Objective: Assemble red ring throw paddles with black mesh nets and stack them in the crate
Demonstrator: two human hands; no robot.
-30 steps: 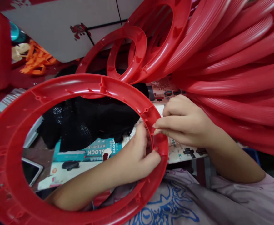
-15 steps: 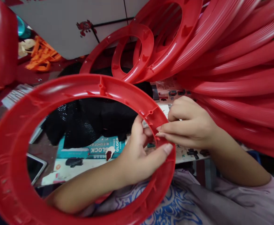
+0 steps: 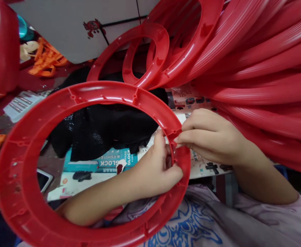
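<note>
A large red plastic ring [image 3: 21, 161] with ribs and small posts on its inner face is held up in front of me. My left hand [image 3: 163, 168] reaches through its opening and grips the right side of the rim, thumb on the near face and fingers behind. On the same part of the rim, my right hand [image 3: 207, 137] has thumb and fingertips pinched together just above the left thumb. Whatever lies between those fingertips is too small or hidden to make out. Small metallic-looking bits [image 3: 14, 164] sit in the ring's left channel.
More red rings [image 3: 163, 37] lean behind, beside a big stack of ribbed red rings [image 3: 263, 89] at right. Black cloth [image 3: 109, 130] lies on printed cardboard [image 3: 88, 187]. A phone [image 3: 44, 180], a clear plastic box [image 3: 23, 104] and orange parts [image 3: 47, 58] are at left.
The ring has turned in my left hand, its ribs shifting clockwise along the top, and its left edge has moved right. My left thumb has drawn in. The right hand stays pinched at the rim.
</note>
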